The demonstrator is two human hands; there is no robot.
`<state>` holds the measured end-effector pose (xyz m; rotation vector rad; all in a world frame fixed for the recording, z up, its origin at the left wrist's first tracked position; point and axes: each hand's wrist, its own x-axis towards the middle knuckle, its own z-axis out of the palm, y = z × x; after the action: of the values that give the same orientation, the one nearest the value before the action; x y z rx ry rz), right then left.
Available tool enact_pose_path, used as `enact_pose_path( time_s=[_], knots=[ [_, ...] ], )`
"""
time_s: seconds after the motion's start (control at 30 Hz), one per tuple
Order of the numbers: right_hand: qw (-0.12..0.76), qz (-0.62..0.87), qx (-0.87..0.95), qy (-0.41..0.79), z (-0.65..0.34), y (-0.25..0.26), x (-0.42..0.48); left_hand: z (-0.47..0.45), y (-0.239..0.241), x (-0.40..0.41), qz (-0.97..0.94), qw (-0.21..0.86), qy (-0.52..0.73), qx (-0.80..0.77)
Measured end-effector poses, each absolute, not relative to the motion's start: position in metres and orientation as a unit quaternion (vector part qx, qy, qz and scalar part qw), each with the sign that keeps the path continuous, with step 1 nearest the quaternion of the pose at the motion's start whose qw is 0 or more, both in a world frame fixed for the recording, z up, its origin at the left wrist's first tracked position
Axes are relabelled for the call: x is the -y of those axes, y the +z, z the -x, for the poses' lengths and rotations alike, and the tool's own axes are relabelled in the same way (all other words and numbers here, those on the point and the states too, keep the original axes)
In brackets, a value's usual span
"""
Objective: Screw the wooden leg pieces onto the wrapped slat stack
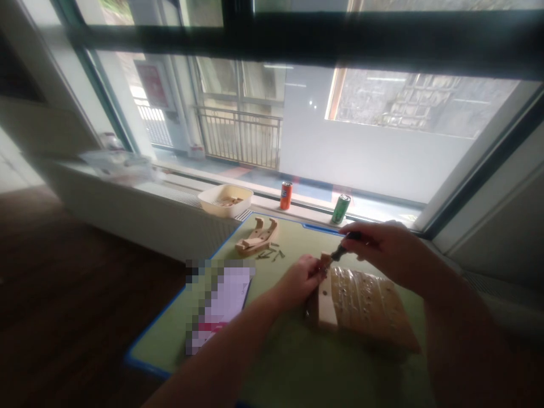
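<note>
My right hand is wrapped round the dark handle of a screwdriver. The tool slants down to the left, its tip at the far end of a pale wooden piece. My left hand is closed on that same end, fingertips beside the tip; whether a screw sits between them is hidden. This piece lies along the left edge of a brown slatted wooden block with shiny clear film on it. Farther back are curved wooden parts and several loose screws.
A phone-like flat object, partly pixelated, lies left on the green table. On the ledge behind stand a cream plastic tub with wooden bits, an orange can and a green can. A plastic bag lies farther left.
</note>
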<state>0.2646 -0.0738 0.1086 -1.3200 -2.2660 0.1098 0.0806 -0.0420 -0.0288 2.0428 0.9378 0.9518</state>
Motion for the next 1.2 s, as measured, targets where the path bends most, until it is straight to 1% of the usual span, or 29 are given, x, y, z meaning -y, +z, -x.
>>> enact_pose_path(
  time_s=[0.13,0.37,0.8,1.2],
  knots=[
    [0.279,0.483,0.83,-0.019,-0.26,0.107,0.073,-0.081,-0.028,0.042,-0.777,0.354,0.363,-0.373],
    [0.257,0.455,0.851,-0.057,-0.256,0.103,0.07,-0.081,-0.031,0.041,-0.777,0.356,0.36,-0.375],
    [0.241,0.451,0.854,-0.093,-0.255,0.098,0.064,-0.08,-0.031,0.04,-0.781,0.36,0.352,-0.369],
    [0.228,0.453,0.85,-0.141,-0.249,0.098,0.066,-0.081,-0.032,0.042,-0.785,0.334,0.36,-0.377]
  ],
)
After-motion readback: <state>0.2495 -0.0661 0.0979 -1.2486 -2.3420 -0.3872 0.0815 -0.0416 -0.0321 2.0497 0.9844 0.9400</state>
